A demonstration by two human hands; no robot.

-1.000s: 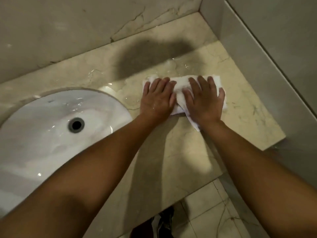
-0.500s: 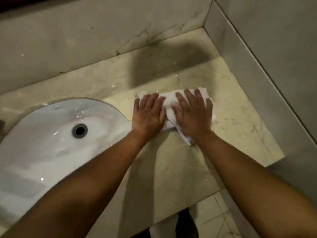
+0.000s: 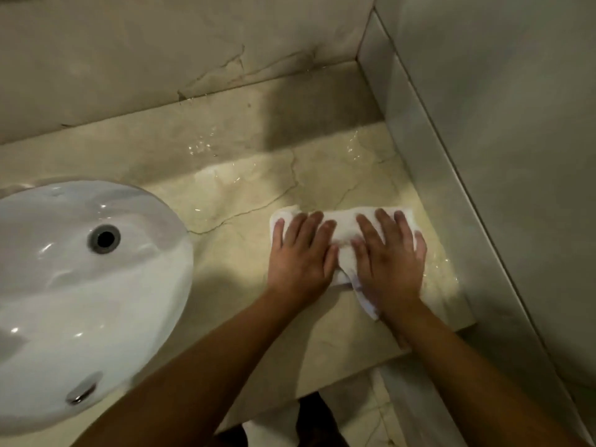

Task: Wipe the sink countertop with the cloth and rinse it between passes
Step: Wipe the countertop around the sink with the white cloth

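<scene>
A white cloth lies flat on the beige marble countertop, right of the sink. Side by side, both palms press down on it. My left hand covers the cloth's left part with straight fingers. My right hand covers its right part, fingers spread. A corner of the cloth sticks out under my right wrist. Wet streaks shine on the countertop behind the cloth.
The white oval sink basin with its dark drain fills the left. A marble backsplash runs along the back and a grey wall closes the right side. The counter's front edge and floor tiles lie below.
Both hands have slid the cloth toward me across the counter, away from the back wall. The wet patch behind it is now uncovered.
</scene>
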